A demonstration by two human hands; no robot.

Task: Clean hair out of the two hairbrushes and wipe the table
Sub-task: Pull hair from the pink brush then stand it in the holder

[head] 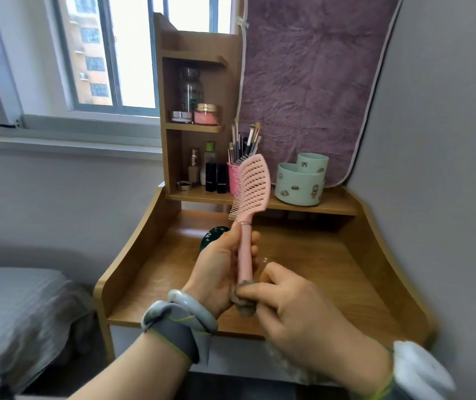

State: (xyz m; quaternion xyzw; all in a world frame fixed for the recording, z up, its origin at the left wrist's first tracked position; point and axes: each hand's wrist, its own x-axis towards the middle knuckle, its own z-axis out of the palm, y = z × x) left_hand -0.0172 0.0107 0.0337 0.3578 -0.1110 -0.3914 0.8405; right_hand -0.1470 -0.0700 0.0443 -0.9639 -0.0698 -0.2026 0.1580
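Here, in the head view: grips the pink hairbrush (252,186) round mid-handle with the left hand (216,272), fingers curled about it, over the table (317,269). Holds it nearly upright, long axis running from the handle's butt up and away to the head, tipped a little right, bristles facing left. Pinches a grey wad (244,306) with the right hand (297,310) right at the butt, touching it, just below the left grip; cloth or hair, cannot tell. Puts the bristles above both hands, nearer the left, which is taken up with holding. Probably calls for raising the right hand along that axis to reach them. Half hides a dark green object (212,235) behind the left hand; possibly the second brush, not certain.
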